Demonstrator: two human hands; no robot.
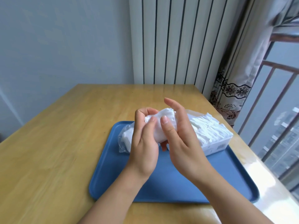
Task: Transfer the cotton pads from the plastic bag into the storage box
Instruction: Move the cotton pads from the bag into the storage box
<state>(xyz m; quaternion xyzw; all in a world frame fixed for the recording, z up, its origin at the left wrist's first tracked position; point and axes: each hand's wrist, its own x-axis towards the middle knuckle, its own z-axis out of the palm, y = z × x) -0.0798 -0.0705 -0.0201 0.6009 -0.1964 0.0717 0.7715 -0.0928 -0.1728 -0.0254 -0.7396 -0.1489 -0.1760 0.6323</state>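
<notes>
A bunch of white cotton pads (159,126) is held above the blue tray (169,183) between both hands. My left hand (144,141) grips the bunch from the left, fingers curled over its top and thumb on its front. My right hand (179,135) holds it from the right, thumb pressed on the front and index finger raised straight. The clear plastic bag (125,138), with pads still inside, lies on the tray behind my left hand. The white storage box (215,143) sits at the tray's right, packed with upright pads.
The tray lies on a wooden table (56,143). A white radiator (178,41) stands against the wall behind it. A patterned curtain (229,94) and a window railing (275,110) run along the table's right edge.
</notes>
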